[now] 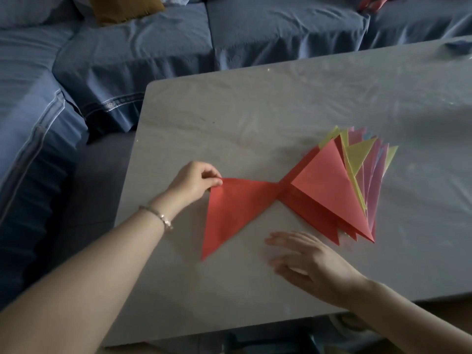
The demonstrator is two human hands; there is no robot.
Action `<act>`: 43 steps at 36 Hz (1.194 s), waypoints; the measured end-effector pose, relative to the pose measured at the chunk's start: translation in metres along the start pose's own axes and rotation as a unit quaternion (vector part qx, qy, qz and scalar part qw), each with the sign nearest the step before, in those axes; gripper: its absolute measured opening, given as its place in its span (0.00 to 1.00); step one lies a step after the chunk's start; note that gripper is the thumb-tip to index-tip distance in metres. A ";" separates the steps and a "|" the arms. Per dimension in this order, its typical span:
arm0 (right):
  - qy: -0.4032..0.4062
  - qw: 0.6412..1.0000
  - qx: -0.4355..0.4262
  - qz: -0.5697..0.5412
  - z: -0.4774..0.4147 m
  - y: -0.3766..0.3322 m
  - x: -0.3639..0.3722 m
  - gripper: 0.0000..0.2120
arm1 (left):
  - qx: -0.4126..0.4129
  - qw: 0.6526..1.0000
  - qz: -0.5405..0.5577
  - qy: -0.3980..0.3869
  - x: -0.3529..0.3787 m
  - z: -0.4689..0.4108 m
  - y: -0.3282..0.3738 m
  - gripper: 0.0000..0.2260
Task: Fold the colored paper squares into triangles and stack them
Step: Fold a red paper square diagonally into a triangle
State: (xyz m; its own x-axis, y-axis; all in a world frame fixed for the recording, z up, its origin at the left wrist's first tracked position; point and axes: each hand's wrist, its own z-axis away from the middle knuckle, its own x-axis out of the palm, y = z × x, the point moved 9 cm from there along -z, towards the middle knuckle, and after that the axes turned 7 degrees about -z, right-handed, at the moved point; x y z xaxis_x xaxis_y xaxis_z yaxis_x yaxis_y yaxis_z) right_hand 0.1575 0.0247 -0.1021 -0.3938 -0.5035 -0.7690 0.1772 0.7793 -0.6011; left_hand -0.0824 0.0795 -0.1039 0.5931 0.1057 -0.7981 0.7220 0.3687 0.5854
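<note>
**Red triangle pinched at the corner, stack to its right**

- Left hand: thumb and index finger pinch the upper-left corner of a folded red triangle. The other fingers are curled in. There is a thin silver bracelet on that wrist.
- The red triangle lies mostly flat on the grey table, with the pinched corner slightly raised. Its long edge runs down the left side and its narrow tip points right.
- That tip meets the left edge of the stack. Cannot tell whether it sits on top of the stack's red layers or is tucked under them.
- The stack sits right of centre on the table and is fanned out, not squared. A salmon-pink triangle is on top, with several red triangles directly beneath; their points stick out at the near edge. Yellow-green, pink and pale lilac sheets fan out behind on the far right.
- Right hand: palm down, fingers straight and loosely spread, holding nothing. It is over bare table near the triangle's lower edge and just left of the stack's near points, clear of both. It is motion-blurred, so cannot tell whether the fingertips touch the surface.
- The table surface looks wrinkled and glossy, like a film cover.
- Behind the table is a blue fabric sofa with a mustard cushion at the top left.
</note>
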 end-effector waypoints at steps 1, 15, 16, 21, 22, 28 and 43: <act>0.020 1.000 0.015 -0.003 -0.004 0.002 -0.005 0.17 | 0.028 0.999 -0.022 -0.006 -0.003 -0.006 0.010 0.01; -0.029 0.982 0.184 0.036 -0.044 0.042 0.028 0.38 | 0.180 0.952 -0.159 0.191 0.034 0.065 0.038 0.20; -0.036 0.982 0.182 0.036 -0.049 0.044 0.032 0.37 | 0.185 0.951 -0.181 0.168 0.046 0.076 0.031 0.20; -0.090 0.983 0.141 0.082 -0.086 0.044 0.058 0.38 | 0.137 0.950 -0.265 0.086 0.076 0.088 -0.005 0.22; -0.103 0.981 0.137 0.096 -0.090 0.044 0.064 0.39 | 0.124 0.950 -0.276 0.076 0.077 0.087 -0.008 0.23; -0.118 0.977 0.129 0.120 -0.086 0.050 0.068 0.38 | 0.093 0.949 -0.298 0.043 0.080 0.093 -0.007 0.26; -0.120 0.926 0.328 0.140 -0.025 0.102 0.004 0.34 | 0.000 0.950 -0.304 0.070 0.055 0.123 -0.047 0.26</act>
State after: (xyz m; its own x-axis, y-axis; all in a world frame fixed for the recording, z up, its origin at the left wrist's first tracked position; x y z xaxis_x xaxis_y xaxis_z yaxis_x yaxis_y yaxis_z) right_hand 0.1511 0.1117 -0.1616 -0.0514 -0.4468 -0.8931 0.7833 0.5368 -0.3136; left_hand -0.0404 -0.0457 -0.1579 0.0125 -0.0043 -0.9999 0.9161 0.4009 0.0097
